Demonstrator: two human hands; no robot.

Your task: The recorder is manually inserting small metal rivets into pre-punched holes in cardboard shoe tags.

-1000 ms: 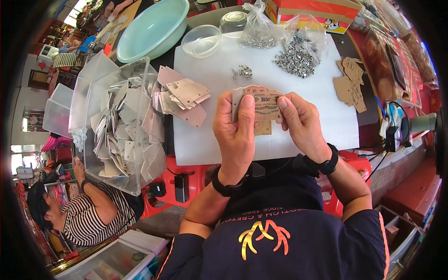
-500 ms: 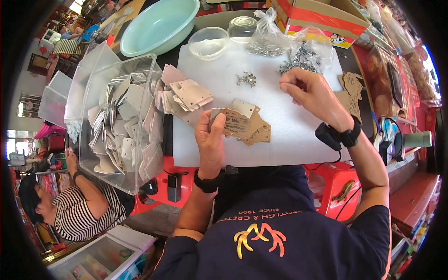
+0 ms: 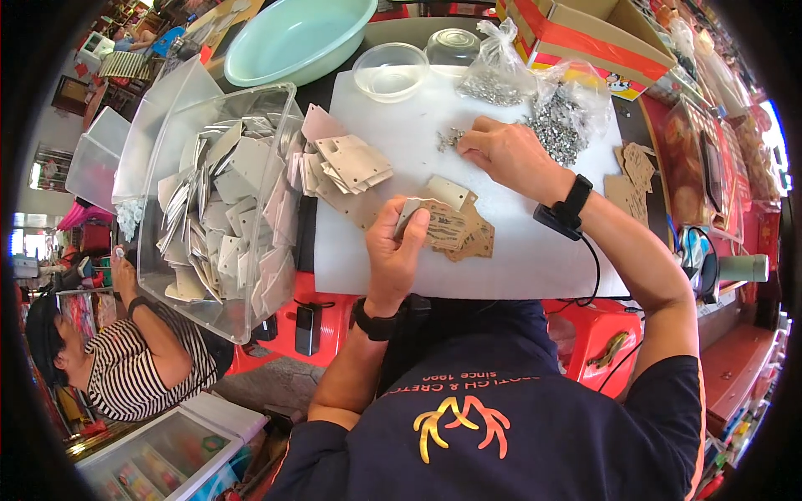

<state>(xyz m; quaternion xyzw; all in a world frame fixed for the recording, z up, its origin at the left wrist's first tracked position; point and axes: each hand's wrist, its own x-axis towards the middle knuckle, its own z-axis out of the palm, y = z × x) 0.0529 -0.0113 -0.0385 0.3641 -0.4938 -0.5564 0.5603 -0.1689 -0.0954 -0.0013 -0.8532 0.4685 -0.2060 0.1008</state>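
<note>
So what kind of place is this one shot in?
Probably a small craft or market-stall workbench: a white board with a clear bin of cut tags, bags of small metal fittings, and the left hand holding a cardboard tag.

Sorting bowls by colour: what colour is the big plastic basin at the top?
Pale mint green: the big round plastic basin, clearest in the head view.

Right hand (image 3: 499,152) left the card tags (image 3: 447,225) for the metal eyelets (image 3: 451,138).
</note>
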